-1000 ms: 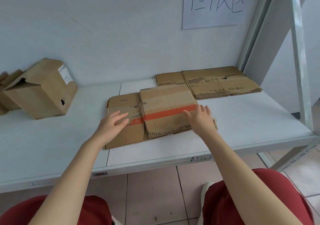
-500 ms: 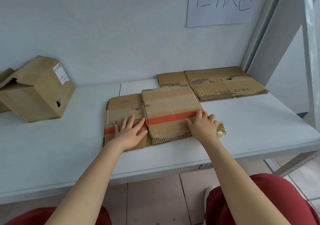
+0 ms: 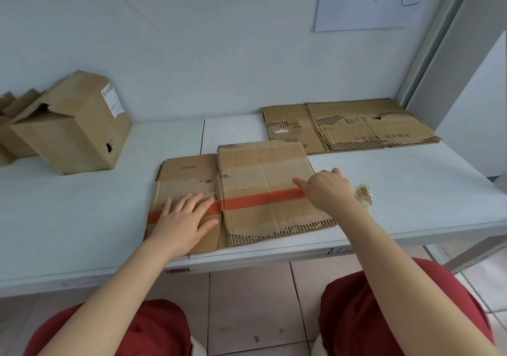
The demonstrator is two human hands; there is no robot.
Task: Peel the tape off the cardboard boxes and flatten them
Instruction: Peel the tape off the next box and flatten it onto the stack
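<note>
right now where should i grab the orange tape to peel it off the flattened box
Probably take the orange tape at its right end, pinching from the right, beside the right hand. The strip lies flat and straight, and the left hand presses the flattened box over its left part.

Bright, even daylight, soft shadows, wide-angle bending at edges

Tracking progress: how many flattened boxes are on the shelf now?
2. The front flattened box lies centre, left hand flat on it, right hand at its orange tape. The back flattened box lies far right; it may be a stack hiding more.
</note>
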